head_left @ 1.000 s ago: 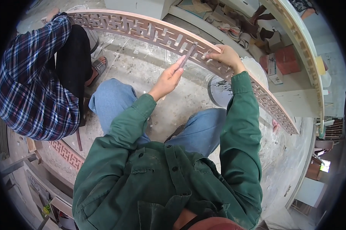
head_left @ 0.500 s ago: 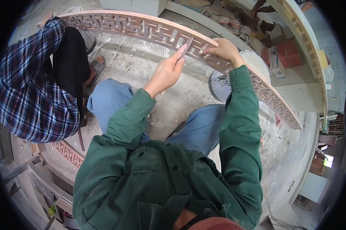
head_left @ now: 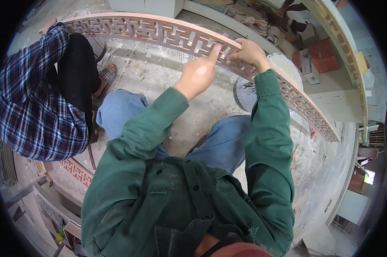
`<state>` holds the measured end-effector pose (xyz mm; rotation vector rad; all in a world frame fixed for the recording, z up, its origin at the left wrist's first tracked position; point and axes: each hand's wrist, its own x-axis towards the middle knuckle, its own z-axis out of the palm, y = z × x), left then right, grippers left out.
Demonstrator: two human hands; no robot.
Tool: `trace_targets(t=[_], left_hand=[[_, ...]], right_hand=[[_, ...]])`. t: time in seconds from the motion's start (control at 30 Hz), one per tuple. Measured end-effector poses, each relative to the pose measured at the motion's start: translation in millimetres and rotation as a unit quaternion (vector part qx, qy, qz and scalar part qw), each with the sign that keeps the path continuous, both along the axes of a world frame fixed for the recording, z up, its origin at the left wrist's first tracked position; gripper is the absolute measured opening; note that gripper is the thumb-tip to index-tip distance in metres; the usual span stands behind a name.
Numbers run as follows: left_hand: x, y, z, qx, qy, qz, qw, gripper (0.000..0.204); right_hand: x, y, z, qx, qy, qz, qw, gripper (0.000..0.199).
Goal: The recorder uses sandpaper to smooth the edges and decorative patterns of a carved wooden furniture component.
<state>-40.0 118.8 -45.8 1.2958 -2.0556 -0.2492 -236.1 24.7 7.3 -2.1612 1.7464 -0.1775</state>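
Observation:
A long wooden lattice panel [head_left: 157,33], pinkish-brown and cut through with a geometric fretwork, arcs across in front of me. My right hand [head_left: 250,55] grips its upper edge, thumb on the near face and fingers over the far side. Against the fretwork, just left of that thumb, my left hand [head_left: 198,72] is curled with its index finger stretched along the openings. The thin flat stick that this hand held a moment ago is hidden behind the fingers now.
At the left, a person in a plaid shirt [head_left: 39,107] sits by the panel's far end. A round white bucket [head_left: 246,95] stands beneath the panel. Another fretwork strip [head_left: 76,172] lies at lower left. Shelves with red boxes [head_left: 323,58] are at upper right.
My left hand has moved up and right against the panel and turned, so its back shows and the stick is out of sight. My right hand keeps its grip.

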Motion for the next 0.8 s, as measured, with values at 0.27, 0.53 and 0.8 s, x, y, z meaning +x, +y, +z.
trace_targets(t=[0.27, 0.53, 0.8], left_hand=[[12, -5, 12, -0.004, -0.024, 0.005, 1.0, 0.06], [1, 20, 15, 0.04, -0.032, -0.001, 0.999, 0.057], [8, -11, 15, -0.003, -0.014, 0.019, 1.0, 0.056]], right_hand=[[4, 5, 8, -0.013, 0.053, -0.012, 0.998, 0.042], [2, 5, 10, 0.057, 0.045, -0.036, 0.997, 0.044], [9, 3, 12, 0.054, 0.04, -0.053, 0.996, 0.046]])
